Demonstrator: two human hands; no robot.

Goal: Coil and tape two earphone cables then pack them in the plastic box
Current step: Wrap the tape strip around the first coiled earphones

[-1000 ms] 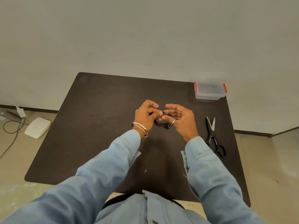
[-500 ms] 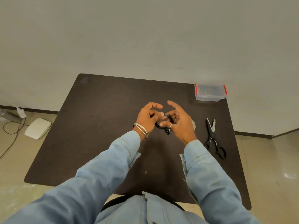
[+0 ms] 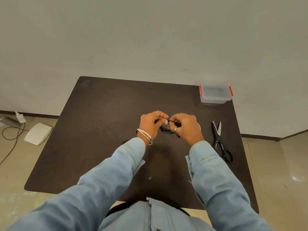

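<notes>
Most of the black cable (image 3: 165, 130) is hidden between the left hand (image 3: 150, 125) and the right hand (image 3: 186, 126), so its coils cannot be counted. Any tape on it is too small to tell. Both sleeves (image 3: 225, 189) run off the bottom edge.

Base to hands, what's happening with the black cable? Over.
Left hand and right hand both pinching the coiled black earphone cable above the dark table. Clear lidded plastic box shut, far right corner. Nothing in the way.
</notes>
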